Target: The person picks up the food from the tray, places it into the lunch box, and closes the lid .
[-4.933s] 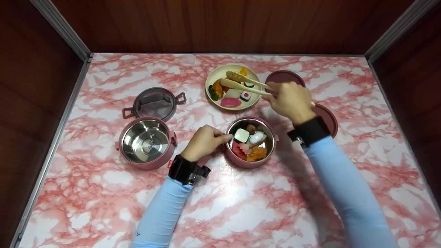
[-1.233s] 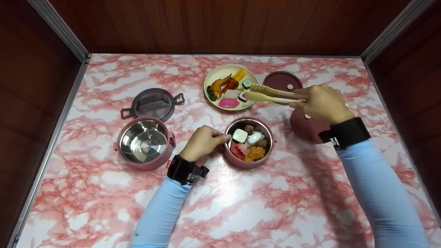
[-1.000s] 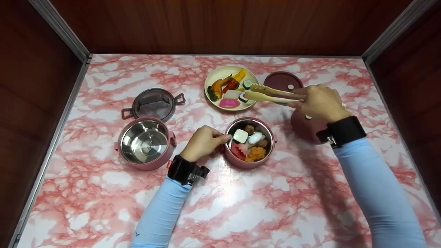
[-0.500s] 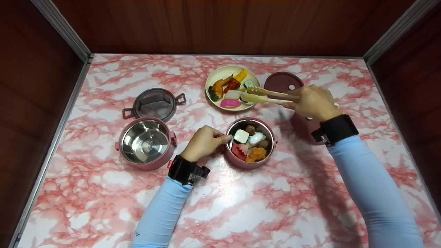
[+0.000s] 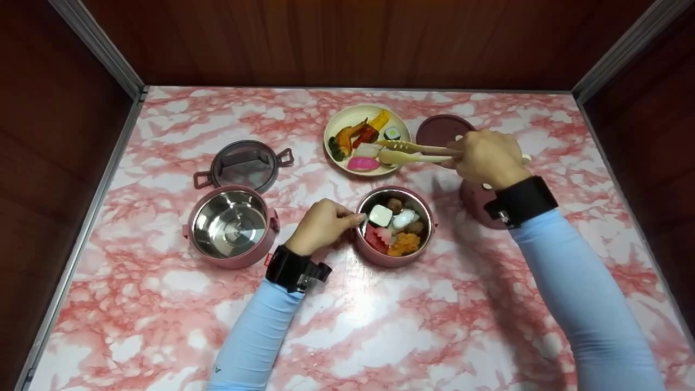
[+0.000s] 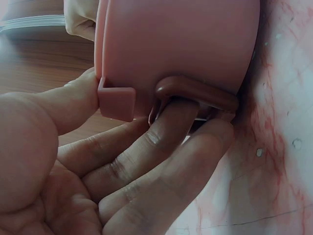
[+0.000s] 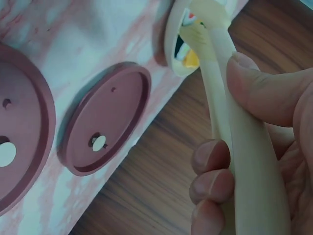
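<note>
My left hand point(image 5: 323, 225) holds the pink lunch pot point(image 5: 392, 262) at its left side. In the left wrist view the thumb lies at the pot's rim and a finger hooks through a brown clip handle point(image 6: 195, 92). Inside the pot are a white square piece point(image 5: 380, 215), a red crinkled slice point(image 5: 376, 238), an orange fried piece point(image 5: 405, 244) and brown balls. My right hand point(image 5: 488, 157) grips cream tongs point(image 5: 396, 157). Their tips reach over the right part of the cream plate point(image 5: 358, 110), beside a pink piece point(image 5: 362, 163) and a white piece point(image 5: 368, 150).
Also on the plate are broccoli point(image 5: 336, 149), orange and red vegetables and a sushi roll point(image 5: 391, 133). A second, empty pink pot point(image 5: 233, 260) stands left, a grey clear lid point(image 5: 247, 168) behind it. Two maroon lids point(image 5: 442, 130) lie right, partly behind my right hand.
My right hand first drew back right from the plate's vegetables, then moved left again. The tong tips now cover the sushi roll near the plate's right edge. The left hand keeps its place.
</note>
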`<state>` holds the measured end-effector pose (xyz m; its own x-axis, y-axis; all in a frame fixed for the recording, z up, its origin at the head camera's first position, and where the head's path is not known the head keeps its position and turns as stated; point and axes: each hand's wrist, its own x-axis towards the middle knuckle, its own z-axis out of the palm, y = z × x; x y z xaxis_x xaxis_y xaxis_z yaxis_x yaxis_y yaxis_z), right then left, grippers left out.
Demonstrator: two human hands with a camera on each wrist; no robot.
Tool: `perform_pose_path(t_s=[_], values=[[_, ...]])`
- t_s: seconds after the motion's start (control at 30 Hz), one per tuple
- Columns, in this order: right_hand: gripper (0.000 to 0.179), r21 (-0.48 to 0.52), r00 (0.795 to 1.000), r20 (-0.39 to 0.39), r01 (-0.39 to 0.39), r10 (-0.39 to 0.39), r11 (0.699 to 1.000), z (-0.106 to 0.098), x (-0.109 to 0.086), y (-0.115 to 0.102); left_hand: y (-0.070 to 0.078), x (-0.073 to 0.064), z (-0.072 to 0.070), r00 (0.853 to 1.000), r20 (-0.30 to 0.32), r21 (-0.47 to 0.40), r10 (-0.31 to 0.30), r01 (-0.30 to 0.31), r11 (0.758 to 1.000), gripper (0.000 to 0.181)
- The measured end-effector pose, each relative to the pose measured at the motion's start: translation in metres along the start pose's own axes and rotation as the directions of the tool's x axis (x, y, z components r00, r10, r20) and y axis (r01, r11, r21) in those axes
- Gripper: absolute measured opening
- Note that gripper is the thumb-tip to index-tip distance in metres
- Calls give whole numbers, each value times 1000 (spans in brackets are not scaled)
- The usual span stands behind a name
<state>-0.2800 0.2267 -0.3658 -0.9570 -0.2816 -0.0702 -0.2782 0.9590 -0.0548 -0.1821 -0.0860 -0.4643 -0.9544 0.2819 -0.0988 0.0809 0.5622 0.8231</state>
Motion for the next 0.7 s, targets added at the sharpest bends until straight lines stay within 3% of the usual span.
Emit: perform_pose_path(t_s=[0.23, 0.43, 0.7], values=[[46, 74, 998, -66, -15, 20, 997, -7, -21, 6, -1, 0, 1, 1000, 2, 2, 1, -1, 1000, 29], [46, 191, 995, -97, -19, 38, 981, -13, -51, 9, -1, 1, 2, 1000, 3, 0, 0, 0, 1000, 29], [28, 163, 978, -144, 172, -149, 971, -15, -98, 9, 0, -1, 0, 1000, -1, -7, -17, 17, 1000, 29]])
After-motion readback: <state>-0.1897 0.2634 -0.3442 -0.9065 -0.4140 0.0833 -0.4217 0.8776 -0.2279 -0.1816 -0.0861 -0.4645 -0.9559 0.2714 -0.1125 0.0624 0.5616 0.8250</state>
